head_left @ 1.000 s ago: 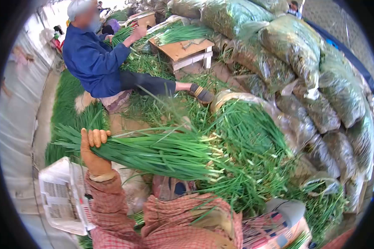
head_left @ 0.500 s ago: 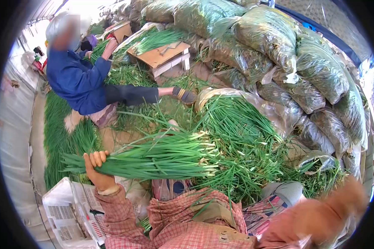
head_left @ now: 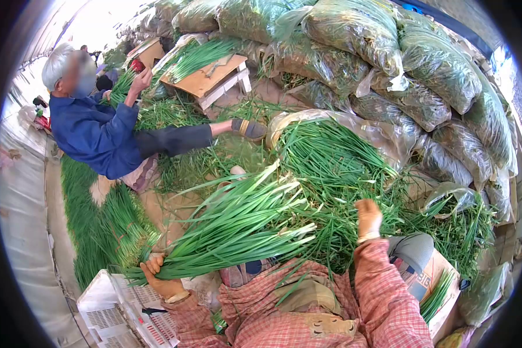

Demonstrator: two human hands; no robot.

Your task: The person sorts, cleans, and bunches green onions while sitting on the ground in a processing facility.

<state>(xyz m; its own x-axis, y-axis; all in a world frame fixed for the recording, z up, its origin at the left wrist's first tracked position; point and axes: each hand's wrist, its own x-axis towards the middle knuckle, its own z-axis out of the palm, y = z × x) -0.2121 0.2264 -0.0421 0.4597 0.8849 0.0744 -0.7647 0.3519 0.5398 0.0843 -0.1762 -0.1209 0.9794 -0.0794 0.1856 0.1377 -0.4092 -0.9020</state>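
My left hand [head_left: 161, 277] is closed around the leaf ends of a big bunch of green chives [head_left: 235, 232]. The bunch fans out to the right over my lap, its pale stem ends spread unevenly. Over the heap of loose chives and trimmings [head_left: 342, 223] my right hand [head_left: 368, 218] is raised, its fingers drawn together and nothing visible in them. It is apart from the held bunch. Just beyond, more chives [head_left: 330, 151] lie in an open plastic sack [head_left: 383, 136].
A seated person in a blue jacket [head_left: 93, 130] handles chives at the left. Bundled chives [head_left: 124, 223] lie on the floor, near a white crate [head_left: 113, 313]. A low wooden table [head_left: 206, 78] stands ahead. Stuffed sacks [head_left: 354, 35] are piled behind. A board with chives [head_left: 441, 296] is at the right.
My right hand has swung from the far right in toward the heap. My left hand has lowered slightly to the right; the bunch has tilted and fanned out. The view has shifted.
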